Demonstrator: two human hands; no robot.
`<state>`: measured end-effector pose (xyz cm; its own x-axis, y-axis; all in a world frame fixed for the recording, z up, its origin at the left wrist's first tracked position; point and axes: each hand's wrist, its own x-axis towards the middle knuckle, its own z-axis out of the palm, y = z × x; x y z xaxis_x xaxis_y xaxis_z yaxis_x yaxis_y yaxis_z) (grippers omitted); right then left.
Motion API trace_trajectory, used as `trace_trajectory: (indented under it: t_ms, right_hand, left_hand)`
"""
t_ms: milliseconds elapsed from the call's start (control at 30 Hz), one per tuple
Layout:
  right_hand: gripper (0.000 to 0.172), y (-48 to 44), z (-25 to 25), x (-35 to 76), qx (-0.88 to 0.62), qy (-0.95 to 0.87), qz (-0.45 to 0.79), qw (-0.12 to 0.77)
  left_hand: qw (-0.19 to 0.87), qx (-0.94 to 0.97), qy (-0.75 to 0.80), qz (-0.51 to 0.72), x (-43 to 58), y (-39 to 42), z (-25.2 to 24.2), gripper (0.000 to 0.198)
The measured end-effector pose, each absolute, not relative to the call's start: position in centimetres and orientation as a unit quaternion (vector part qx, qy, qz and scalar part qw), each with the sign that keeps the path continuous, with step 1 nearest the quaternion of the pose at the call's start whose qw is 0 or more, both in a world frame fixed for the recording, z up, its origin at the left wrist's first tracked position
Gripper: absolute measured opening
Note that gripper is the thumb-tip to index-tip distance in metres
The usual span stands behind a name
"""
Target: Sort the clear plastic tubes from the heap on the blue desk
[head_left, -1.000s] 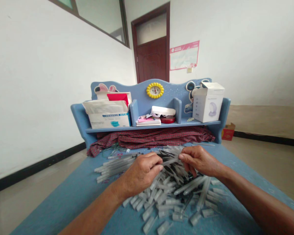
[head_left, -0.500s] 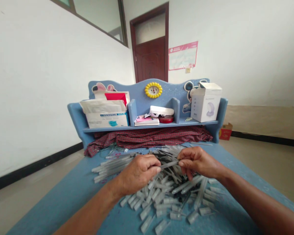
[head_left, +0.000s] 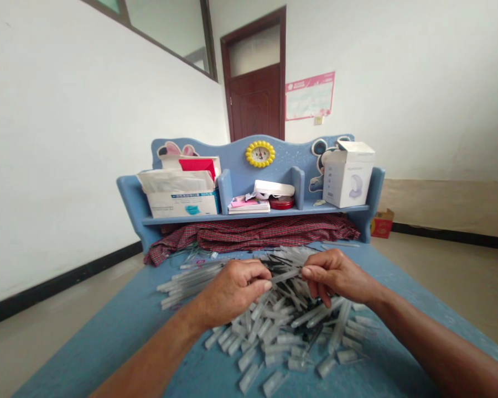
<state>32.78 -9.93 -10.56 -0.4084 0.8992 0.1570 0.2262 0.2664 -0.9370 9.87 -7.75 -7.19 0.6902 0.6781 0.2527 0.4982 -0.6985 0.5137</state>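
Between my two hands, above the pile, is a translucent pen barrel (head_left: 285,276), slanting slightly up to the right. My left hand (head_left: 240,288) is closed, with thumb and forefinger pinching the barrel's left end. At the other end, my right hand (head_left: 336,275) pinches with thumb and forefinger, its other fingers curled below; its fingertips hide that end. Below lie many loose clear pen caps (head_left: 273,334) with clips. More translucent pen barrels (head_left: 191,283) are lined up left of my left hand. Thin black pen refills (head_left: 279,260) lie mixed in behind and between my hands.
Everything lies on a blue desk (head_left: 120,342). A crumpled red plaid cloth (head_left: 249,232) runs along the back, under a blue shelf (head_left: 216,216). The shelf holds a mask box (head_left: 182,203), a red tin (head_left: 281,203) and a white box (head_left: 348,177).
Both hands stay almost where they were, still at the pen barrel's ends. The right fingers have shifted slightly at its tip. The loose parts look unmoved.
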Motion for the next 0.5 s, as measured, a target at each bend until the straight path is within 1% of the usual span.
trace_trajectory:
  t_ms: [133,200,300,400,500]
  right_hand:
    - [0.030,-9.94,-10.68,33.01,-0.378,-0.684,0.494,0.382]
    - [0.031,-9.89,-10.81,33.03,-0.379,-0.674,0.510,0.376]
    - [0.036,-9.80,-11.02,32.86,-0.397,-0.677,0.504,0.360]
    - [0.043,-9.80,-11.11,32.57,-0.405,-0.689,0.479,0.363]
    - [0.037,-9.90,-10.98,32.41,-0.401,-0.680,0.493,0.366]
  left_hand:
    - [0.306,0.867,0.339,0.200,9.63,-7.70,-7.26,0.018]
    - [0.321,0.860,0.344,0.196,9.58,-7.65,-7.26,0.018]
    - [0.296,0.869,0.344,0.197,9.64,-7.65,-7.25,0.016]
    - [0.262,0.881,0.341,0.198,9.73,-7.71,-7.32,0.016]
    - [0.242,0.887,0.341,0.195,9.77,-7.68,-7.43,0.016]
